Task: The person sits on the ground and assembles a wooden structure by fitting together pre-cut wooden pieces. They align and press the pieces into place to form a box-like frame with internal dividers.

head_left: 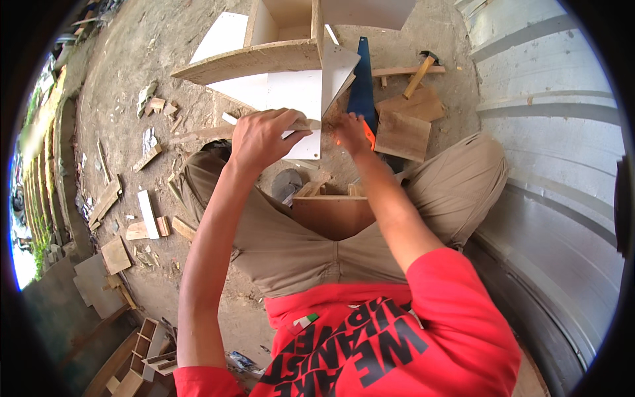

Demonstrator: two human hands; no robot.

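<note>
My left hand (263, 137) is closed over the near part of a white board (291, 89), its thumb and fingers pinching a small greyish-brown piece of wood (308, 124). Close to the board's right edge is my right hand (352, 133), fingers curled inward; what they hold, if anything, is hidden. Under and beside that hand shows the orange handle of a handsaw (361, 83), whose blue blade points away from me. Beyond my hands stands a box-like wooden piece (284, 26) with white panels and raw board edges.
A hammer (418, 78) lies at the right across a wood strip, near brown wooden squares (403, 134). Between my legs sits a wooden block (334, 213) beside a round grey object (287, 184). Offcuts (106, 200) litter the ground at left; a corrugated metal wall (542, 112) runs along the right.
</note>
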